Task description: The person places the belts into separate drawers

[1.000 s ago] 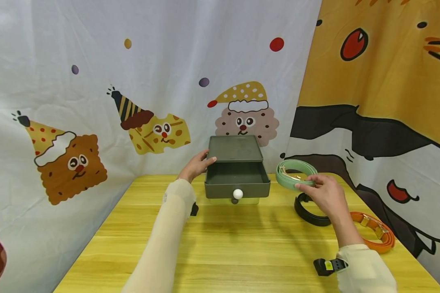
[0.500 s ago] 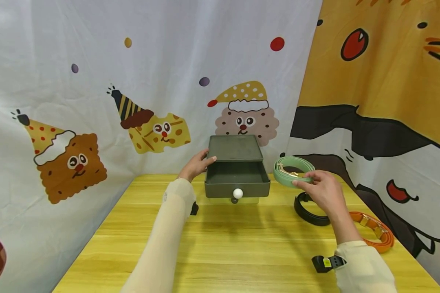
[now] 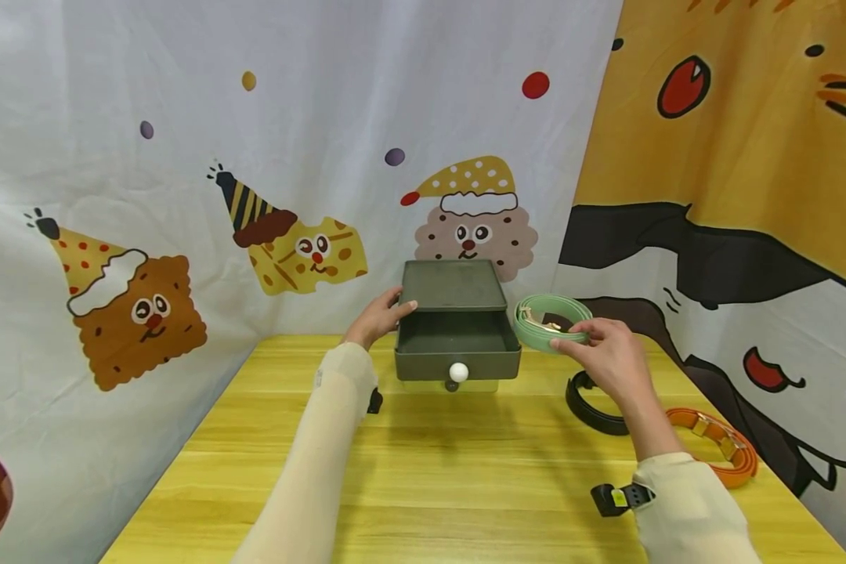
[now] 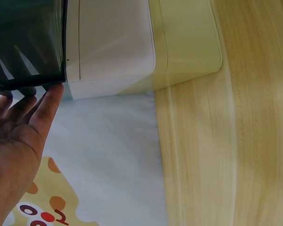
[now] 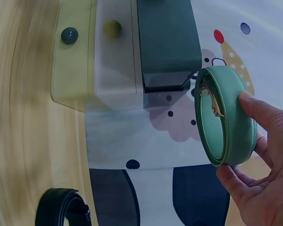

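Observation:
A coiled green belt [image 3: 544,345] with a gold buckle is pinched at its near right side by my right hand [image 3: 616,356]. The belt hangs in the air just right of the pulled-out dark green top drawer [image 3: 423,366], apart from it in the right wrist view. My left hand [image 3: 377,319] touches the left side of the small drawer unit [image 3: 451,283], its thumb by the top edge. In the left wrist view the left hand's fingers [image 4: 48,106] reach out against the green tier. Nothing shows inside the visible part of the drawer.
A coiled black belt [image 3: 598,419] lies on the wooden table [image 3: 423,486], right of the drawer unit. Closer in lies an orange belt [image 3: 733,468], partly behind the right forearm. Below the green tier are a white drawer [image 5: 114,66] and a yellow drawer [image 5: 70,61]. Printed curtains hang behind.
My right hand has carried the green belt left and slightly up, closer to the pulled-out drawer. My left hand has stayed at the unit's side.

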Demonstrator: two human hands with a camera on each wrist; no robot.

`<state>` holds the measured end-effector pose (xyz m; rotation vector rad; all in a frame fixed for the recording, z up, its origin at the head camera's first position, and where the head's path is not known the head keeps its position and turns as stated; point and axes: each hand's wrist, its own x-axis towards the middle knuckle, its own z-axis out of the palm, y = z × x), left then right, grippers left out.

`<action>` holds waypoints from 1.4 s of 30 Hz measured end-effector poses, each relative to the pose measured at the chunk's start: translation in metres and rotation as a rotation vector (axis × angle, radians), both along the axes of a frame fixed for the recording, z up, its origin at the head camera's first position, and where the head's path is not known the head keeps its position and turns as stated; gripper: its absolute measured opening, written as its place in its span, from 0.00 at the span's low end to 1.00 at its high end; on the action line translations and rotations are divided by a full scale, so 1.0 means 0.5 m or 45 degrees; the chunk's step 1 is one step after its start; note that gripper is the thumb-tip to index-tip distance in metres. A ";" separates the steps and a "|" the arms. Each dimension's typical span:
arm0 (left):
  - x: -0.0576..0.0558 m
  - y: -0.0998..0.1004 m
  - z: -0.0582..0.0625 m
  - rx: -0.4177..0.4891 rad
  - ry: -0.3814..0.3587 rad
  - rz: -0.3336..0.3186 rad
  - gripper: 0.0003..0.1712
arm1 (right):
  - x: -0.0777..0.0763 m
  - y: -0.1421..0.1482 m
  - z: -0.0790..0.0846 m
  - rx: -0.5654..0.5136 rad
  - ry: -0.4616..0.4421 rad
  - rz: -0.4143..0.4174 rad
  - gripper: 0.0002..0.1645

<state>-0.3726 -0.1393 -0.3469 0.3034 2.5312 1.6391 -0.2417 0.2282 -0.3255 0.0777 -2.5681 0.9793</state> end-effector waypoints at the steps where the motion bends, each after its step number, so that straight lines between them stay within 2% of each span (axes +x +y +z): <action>1: -0.001 0.000 0.000 0.001 -0.001 -0.001 0.44 | 0.000 -0.003 0.002 0.001 -0.002 0.005 0.31; 19: -0.004 -0.001 -0.004 0.003 0.011 -0.014 0.44 | -0.011 -0.048 0.020 0.019 0.027 0.071 0.29; 26: -0.003 0.000 -0.006 -0.001 0.015 -0.012 0.44 | -0.018 -0.064 0.024 0.004 0.013 0.108 0.27; 42: -0.010 0.000 -0.007 0.001 0.001 0.005 0.44 | -0.030 -0.115 0.024 -0.003 -0.038 0.151 0.29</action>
